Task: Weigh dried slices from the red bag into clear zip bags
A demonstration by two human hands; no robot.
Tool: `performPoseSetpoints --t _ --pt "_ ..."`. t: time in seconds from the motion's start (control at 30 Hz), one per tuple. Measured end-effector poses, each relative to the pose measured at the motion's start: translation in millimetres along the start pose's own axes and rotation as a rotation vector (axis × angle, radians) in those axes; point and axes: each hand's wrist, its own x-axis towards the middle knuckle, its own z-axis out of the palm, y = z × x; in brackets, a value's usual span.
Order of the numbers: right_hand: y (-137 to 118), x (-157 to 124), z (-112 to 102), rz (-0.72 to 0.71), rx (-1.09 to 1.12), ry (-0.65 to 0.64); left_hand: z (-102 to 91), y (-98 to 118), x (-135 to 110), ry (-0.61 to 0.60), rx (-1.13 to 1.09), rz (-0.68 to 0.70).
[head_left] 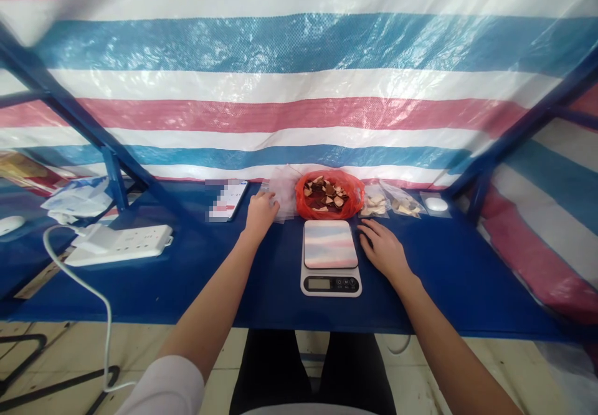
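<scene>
Left hand (260,215) on plastic bags (283,192), right hand (383,250) beside digital scale (331,258)

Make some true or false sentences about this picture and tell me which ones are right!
1. The digital kitchen scale sits between the two hands. True.
2. The right hand is lifting the scale. False: it rests on the blue tabletop beside the scale.
3. The red plastic bag holds brown and pale dried slices. True.
4. The phone lies to the right of the scale. False: it lies to the left of the scale, past the left hand.
5. A white power strip lies on the tabletop. True.
</scene>
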Motion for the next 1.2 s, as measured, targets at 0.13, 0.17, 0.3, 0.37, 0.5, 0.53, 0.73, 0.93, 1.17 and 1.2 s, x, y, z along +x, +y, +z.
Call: performPoseSetpoints --t 0.13,0.17,0.3,0.37,0.5,0.53,0.73,0.93,1.17,1.2 --pt "1.6 6.6 -1.6 -0.076 -0.002 0.101 -1.5 -3.3 -9.3 -0.016 0.189 0.018" --pt "1.7 9.0 -1.6 -0.098 -0.006 0.117 -1.5 -3.4 -10.0 -0.009 0.207 0.047" --pt "0.9 18.0 0.6 -0.165 -0.03 0.17 3.8 -0.4 -4.2 -0.056 0.192 0.266" --pt "0.9 20.4 3.1 -0.177 -0.042 0.19 9.3 2.3 0.6 -0.108 0.182 0.355" --pt "2.8 19.8 8.4 -0.18 -0.046 0.17 21.3 3.3 6.2 -0.145 0.219 0.38" --pt "3.5 19.1 9.4 -0.177 -0.044 0.156 23.8 2.0 6.8 -0.15 0.234 0.376" --pt "4.1 16.8 11.6 -0.133 -0.028 0.094 29.1 -8.4 10.2 -0.204 0.23 0.407" --pt "2.4 16.4 12.0 -0.095 -0.016 0.056 21.6 -11.1 14.0 -0.238 0.206 0.409" --pt "2.2 17.4 10.3 -0.096 0.004 0.065 11.6 -15.9 19.6 -0.044 -0.075 0.258" --pt "1.6 18.2 9.1 -0.097 0.003 0.072 7.8 -15.3 20.3 0.001 -0.129 0.25"
